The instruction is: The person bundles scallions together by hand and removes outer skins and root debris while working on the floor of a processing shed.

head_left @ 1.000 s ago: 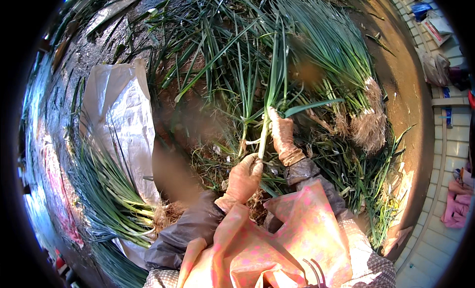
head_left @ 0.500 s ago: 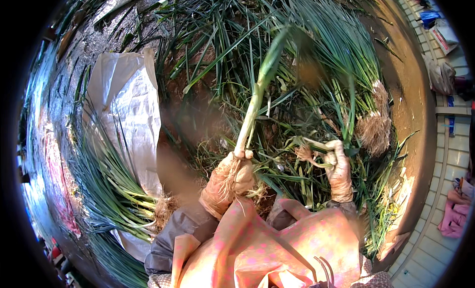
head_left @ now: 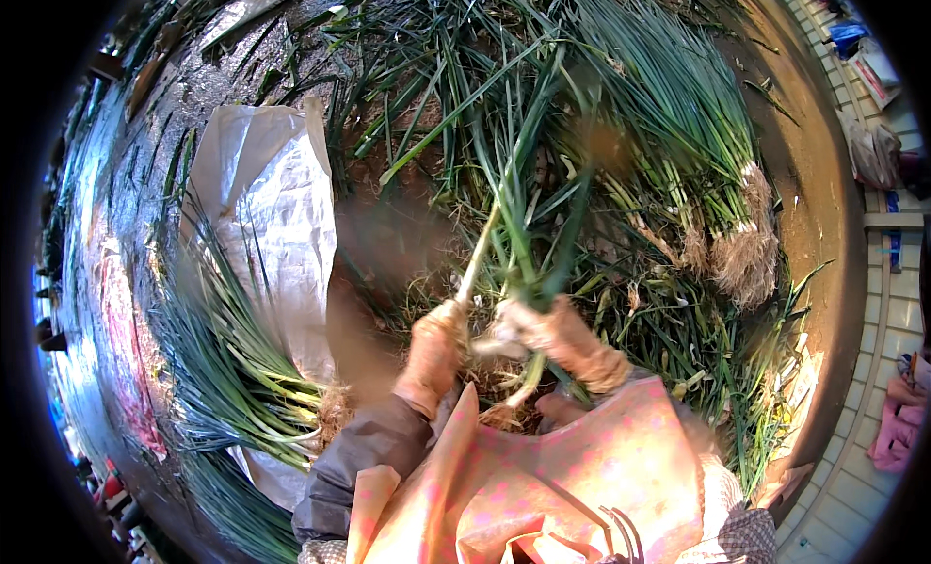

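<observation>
My left hand (head_left: pixel 433 349), in a stained glove, is closed round the pale lower end of a green onion (head_left: pixel 481 252) whose stalk points up and away from me. Close on its right, my gloved right hand (head_left: pixel 570 343) is closed on another green onion (head_left: pixel 527 258). Its dark leaves spread above the fist, and a pale rooted end hangs below. Motion blurs the right fingertips. The two hands are nearly together over my orange patterned apron (head_left: pixel 572 467).
Sorted green onions (head_left: pixel 693 128) with bushy roots lie at the far right. Another pile (head_left: pixel 242 370) lies at the left, beside and partly on a white sheet (head_left: pixel 276 234). Loose leaves and trimmings (head_left: pixel 669 341) cover the ground. A pale tiled strip (head_left: pixel 878 312) runs along the right.
My right hand has swung left with its green onion, close to the left hand. The left hand's stalk now looks thinner, with fewer roots at the fist.
</observation>
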{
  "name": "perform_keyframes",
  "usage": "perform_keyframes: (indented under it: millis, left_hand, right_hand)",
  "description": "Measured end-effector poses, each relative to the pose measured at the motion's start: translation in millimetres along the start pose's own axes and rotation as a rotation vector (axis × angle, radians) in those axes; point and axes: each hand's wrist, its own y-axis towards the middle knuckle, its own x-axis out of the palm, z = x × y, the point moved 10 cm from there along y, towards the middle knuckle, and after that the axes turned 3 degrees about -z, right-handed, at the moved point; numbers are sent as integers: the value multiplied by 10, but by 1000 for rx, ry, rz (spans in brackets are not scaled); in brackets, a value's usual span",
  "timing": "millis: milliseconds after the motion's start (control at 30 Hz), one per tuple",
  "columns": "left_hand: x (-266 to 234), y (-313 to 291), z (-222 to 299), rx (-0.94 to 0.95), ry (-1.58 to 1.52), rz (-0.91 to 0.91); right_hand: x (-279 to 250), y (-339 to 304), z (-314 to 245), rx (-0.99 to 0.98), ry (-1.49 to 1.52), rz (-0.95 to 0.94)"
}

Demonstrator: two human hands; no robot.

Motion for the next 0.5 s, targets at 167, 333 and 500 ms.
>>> perform_keyframes:
  millis: [167,333,500]
  left_hand:
    - [320,-711,1298,291,-420,-342]
    - [230,-587,1448,390,-487,-369]
    - [596,-223,1002,212,-252,-337]
  right_hand:
    - [-2030,139,-310,30,-485,563]
    - [-1155,1283,-193,203,-1484,546]
    - [-581,1354,203,24,-1577,146]
